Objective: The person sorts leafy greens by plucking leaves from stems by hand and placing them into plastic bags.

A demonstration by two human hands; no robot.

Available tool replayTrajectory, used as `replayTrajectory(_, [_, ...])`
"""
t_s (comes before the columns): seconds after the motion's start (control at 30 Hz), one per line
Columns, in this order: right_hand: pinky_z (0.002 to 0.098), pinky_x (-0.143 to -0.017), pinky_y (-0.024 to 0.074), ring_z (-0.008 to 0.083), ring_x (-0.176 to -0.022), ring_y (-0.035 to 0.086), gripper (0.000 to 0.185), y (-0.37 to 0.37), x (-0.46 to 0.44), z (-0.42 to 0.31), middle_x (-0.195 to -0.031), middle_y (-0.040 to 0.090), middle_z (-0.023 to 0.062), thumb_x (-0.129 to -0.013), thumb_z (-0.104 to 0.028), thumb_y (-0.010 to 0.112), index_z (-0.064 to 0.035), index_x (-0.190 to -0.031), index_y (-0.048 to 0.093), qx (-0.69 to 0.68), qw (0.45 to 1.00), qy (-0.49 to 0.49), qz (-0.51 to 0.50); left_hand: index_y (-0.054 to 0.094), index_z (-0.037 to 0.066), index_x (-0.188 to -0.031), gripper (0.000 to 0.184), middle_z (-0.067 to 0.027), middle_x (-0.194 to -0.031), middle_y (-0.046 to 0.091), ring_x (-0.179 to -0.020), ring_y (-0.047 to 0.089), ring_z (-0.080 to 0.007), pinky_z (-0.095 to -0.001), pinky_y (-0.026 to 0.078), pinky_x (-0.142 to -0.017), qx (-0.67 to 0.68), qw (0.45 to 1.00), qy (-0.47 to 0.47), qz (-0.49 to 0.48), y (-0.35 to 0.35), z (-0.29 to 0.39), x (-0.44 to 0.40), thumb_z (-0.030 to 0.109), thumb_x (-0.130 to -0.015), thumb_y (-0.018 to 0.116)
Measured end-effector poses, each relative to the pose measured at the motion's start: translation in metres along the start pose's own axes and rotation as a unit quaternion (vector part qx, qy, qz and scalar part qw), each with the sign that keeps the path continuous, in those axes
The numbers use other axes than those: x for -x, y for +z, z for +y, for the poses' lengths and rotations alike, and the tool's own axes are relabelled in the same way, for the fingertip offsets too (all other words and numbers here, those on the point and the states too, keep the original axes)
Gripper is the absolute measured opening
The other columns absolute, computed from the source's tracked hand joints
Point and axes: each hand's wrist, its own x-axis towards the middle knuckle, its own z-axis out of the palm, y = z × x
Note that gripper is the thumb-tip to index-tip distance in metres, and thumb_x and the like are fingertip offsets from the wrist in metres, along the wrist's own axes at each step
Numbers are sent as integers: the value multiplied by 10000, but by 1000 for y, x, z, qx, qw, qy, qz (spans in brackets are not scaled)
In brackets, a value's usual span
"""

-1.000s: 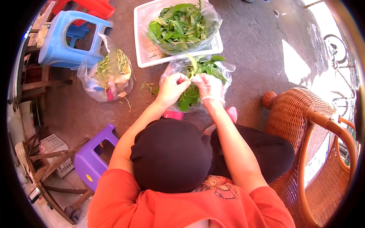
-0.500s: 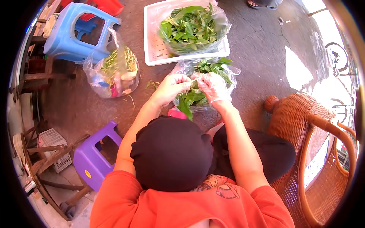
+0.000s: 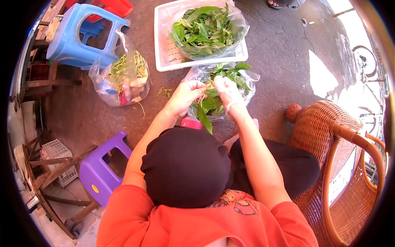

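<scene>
Leaf-picking looks like the step we're on, judging by how both hands meet over the greens. Going left to right: off beyond our left hand there's a clear bag of pale stems [image 3: 138, 66] on the floor [image 3: 275, 61], just beside the blue stool [image 3: 61, 41], and the purple stool [image 3: 92, 173] sits nearer us on that same side. A few loose trimmings [image 3: 165, 91] lie just left of our left hand [image 3: 185, 99].

That hand is narrowed to a fingertip pinch on what looks like a sprig [image 3: 209, 87]. The leafy greens [image 3: 212, 103] lie right under and between our hands in an open bag [image 3: 254, 78], with one long leaf [image 3: 204, 119] hanging toward us. Straight beyond the hands is the white tray [image 3: 163, 45] holding a fuller bag of leaves [image 3: 201, 33].

Our right hand [image 3: 230, 94] has its fingers drawn in close too, just beside the left one, but we can't tell if it has anything in it. Well off to its right is the wicker chair [image 3: 317, 123]. Next move, we'd say, calls for the left pinch holding steady and a light, short pull from the right, so the leaves don't get crushed.
</scene>
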Motion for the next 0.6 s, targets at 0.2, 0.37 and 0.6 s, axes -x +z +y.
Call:
replayTrajectory(0.2, [234, -579, 408, 56, -644, 465, 152, 7, 5, 8, -691, 556, -9, -812, -157, 642, -25, -781, 573, -24, 995, -64, -76, 605, 30, -878, 109, 15, -776, 586, -663, 500, -42, -186, 410, -621, -38, 999, 12, 37, 6, 9, 2, 131, -838, 620])
replayTrajectory(0.37, [282, -580, 424, 136, -612, 496, 124, -3, 0, 14, -683, 578, 50, -786, -131, 648, -25, -802, 587, 126, 986, -105, -20, 609, 30, -860, 121, 22, -753, 580, -660, 495, -48, -194, 409, -618, -120, 993, 16, 14, 5, 5, 0, 146, -834, 629])
replayTrajectory(0.6, [330, -580, 430, 191, -609, 519, 188, -31, -27, 44, -676, 579, 91, -773, -194, 669, -30, -773, 577, 85, 982, 24, 169, 586, 34, -850, 119, 15, -710, 569, -611, 506, -54, -193, 416, -591, -35, 995, 53, 77, 5, 8, 0, 143, -835, 631])
